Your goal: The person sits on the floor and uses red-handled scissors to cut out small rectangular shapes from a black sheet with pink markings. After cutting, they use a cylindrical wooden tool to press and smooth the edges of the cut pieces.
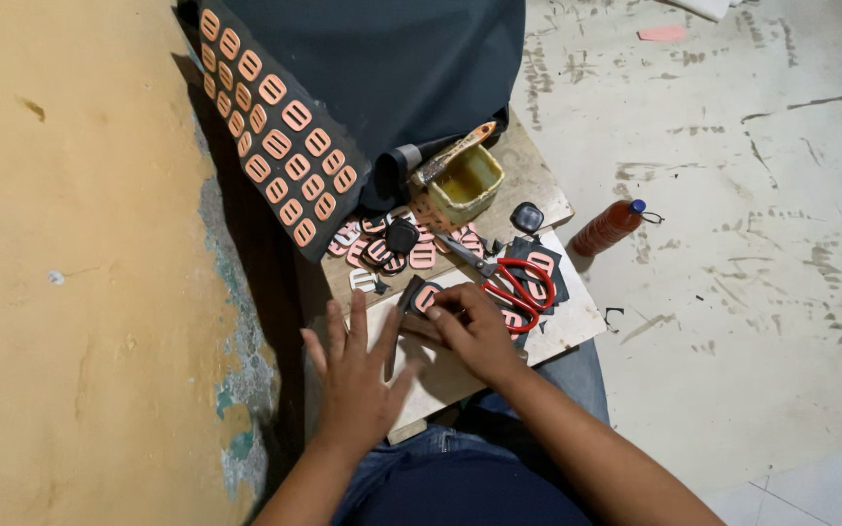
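My left hand (355,368) lies flat with fingers spread on a pale work board (577,326) across my lap. My right hand (470,326) presses its fingertips on a small orange slotted piece set on a dark patch (425,295) at the board's middle. Red-handled scissors (514,282) lie just right of that hand, on more dark patches with orange pieces. A heap of loose orange slotted pieces (397,248) sits beyond my hands.
A dark sheet (275,136) carrying rows of orange pieces leans against the yellow wall (70,263). A yellow glue tub with a brush (465,180) stands on a wooden board. An orange bottle (608,226) lies on the stained floor to the right.
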Demonstrator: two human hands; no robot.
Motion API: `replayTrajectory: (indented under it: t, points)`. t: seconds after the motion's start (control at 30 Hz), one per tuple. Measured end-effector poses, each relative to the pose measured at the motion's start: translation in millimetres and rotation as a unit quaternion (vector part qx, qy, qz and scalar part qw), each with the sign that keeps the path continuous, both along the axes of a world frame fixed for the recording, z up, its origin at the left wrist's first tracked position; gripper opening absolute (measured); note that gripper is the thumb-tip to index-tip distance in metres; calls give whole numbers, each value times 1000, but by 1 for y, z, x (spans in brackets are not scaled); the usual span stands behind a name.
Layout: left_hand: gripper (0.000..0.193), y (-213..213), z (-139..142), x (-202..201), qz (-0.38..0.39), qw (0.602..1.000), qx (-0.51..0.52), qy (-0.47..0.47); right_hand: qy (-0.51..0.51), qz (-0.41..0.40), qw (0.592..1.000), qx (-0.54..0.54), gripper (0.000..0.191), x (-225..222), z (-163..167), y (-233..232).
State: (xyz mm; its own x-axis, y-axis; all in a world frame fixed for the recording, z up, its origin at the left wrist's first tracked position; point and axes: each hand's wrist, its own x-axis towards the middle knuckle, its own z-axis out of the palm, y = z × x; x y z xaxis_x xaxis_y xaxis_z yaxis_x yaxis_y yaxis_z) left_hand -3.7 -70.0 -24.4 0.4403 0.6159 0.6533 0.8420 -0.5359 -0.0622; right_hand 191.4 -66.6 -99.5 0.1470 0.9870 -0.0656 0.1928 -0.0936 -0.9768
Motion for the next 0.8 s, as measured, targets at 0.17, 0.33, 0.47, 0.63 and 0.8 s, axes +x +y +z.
replayTrajectory:
  t: [0.17,0.33,0.47,0.63,0.8]
  points:
    - [54,-8,-16,-16,120,721,-568,-379,-105,-128,984,71,17,40,-3,5]
    - [39,-10,-18,-24,5,996,-38,-79,-445,-191,867,116,29,112,11,21]
    - [25,-17,-18,-22,41,896,-399,-189,-412,-140,899,-54,33,139,11,25]
    - [31,-17,-25,-13,25,763,-538,-356,-167,-171,955,-175,22,145,4,25]
    - [28,-11,-33,-5,-108,777,-488,-383,-273,-207,937,62,19,138,15,15]
